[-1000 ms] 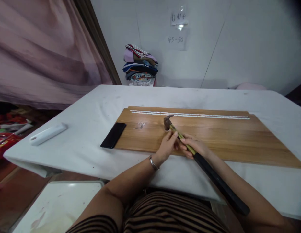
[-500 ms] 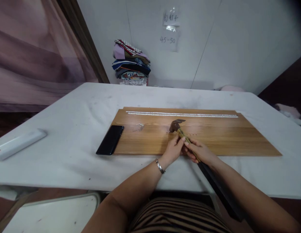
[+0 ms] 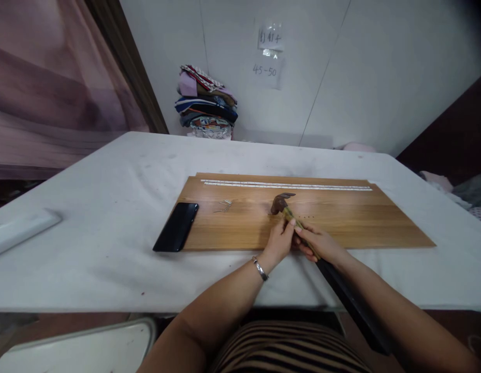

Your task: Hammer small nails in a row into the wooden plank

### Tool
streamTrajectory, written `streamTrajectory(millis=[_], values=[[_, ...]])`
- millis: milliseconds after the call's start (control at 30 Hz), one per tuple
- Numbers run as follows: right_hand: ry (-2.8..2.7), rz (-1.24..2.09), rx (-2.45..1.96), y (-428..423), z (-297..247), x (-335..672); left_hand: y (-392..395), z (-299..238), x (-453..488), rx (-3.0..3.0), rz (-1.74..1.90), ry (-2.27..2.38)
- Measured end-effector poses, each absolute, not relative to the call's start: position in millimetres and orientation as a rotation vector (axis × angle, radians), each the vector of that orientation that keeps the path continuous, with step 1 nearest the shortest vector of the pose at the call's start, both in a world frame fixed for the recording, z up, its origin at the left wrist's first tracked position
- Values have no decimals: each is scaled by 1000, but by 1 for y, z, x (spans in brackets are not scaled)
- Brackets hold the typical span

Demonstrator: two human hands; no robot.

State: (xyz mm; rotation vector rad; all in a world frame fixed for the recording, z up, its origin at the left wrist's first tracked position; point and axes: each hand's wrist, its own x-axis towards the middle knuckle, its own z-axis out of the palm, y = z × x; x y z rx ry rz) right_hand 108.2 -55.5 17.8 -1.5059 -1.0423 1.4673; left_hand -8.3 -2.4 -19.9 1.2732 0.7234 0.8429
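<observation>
Both hands are on a claw hammer (image 3: 279,203), held slantwise over the brown wooden board (image 3: 232,230). The fingers of my left hand (image 3: 279,242) pinch the yellowish neck just below the rusty head. My right hand (image 3: 321,243) is closed round the handle a little lower, and the dark grip runs back along my right forearm. The head is over the middle of the board; whether it touches is hard to tell. A row of small dark dots (image 3: 307,216) shows on the wood right of the head. Several loose nails (image 3: 224,206) lie to the left.
A black phone (image 3: 177,227) rests across the board's left edge. Two white measuring strips (image 3: 282,185) run along the far side. The board lies on a white-covered table (image 3: 108,207), with a white object (image 3: 25,230) at far left and folded cloths (image 3: 207,103) behind.
The view has shifted slightly. Both hands keep their hold on the hammer, with no clear movement against the board.
</observation>
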Motion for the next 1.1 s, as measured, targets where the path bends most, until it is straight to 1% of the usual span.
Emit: streamTrajectory(millis=[233, 633, 1100], values=[[-1004, 1524, -1471, -54, 19, 111, 2, -27, -4, 1186, 801, 697], [-1018, 1515, -1448, -56, 18, 110, 2, -18, -6, 1164, 763, 660], [-1032, 1477, -1459, -56, 20, 109, 3, -22, -5, 1140, 754, 645]])
